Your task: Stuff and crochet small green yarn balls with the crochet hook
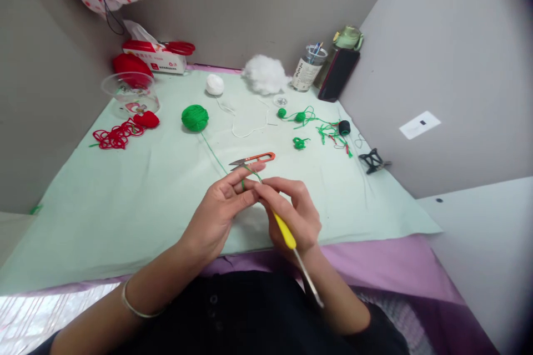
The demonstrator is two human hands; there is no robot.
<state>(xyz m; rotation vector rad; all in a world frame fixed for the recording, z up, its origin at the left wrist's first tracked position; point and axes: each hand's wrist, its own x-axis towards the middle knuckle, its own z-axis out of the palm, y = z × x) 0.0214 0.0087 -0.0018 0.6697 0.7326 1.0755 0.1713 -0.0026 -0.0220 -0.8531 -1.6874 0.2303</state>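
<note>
Head view: right hand [295, 208] pinches the hook [285, 230] by its yellow handle, over the desk's [158, 199] near edge, about midway along. Left hand [220, 202] pinches green yarn [214, 153], looped over its extended forefinger; the work between the fingertips is hidden. Yarn runs to the green ball [195, 117], toward the far edge. Snips [266, 157] lie just beyond the left fingertips. Red yarn [112, 137] lies near the left edge.

Seen through one camera worn on the head. Faces forward and down, from above the dark top [254, 310] at the lower edge, with both hands [220, 205] close by, just below centre. Takes in the worktop [145, 194] from near edge to far, then the grey back wall [233, 5] beyond.
</note>
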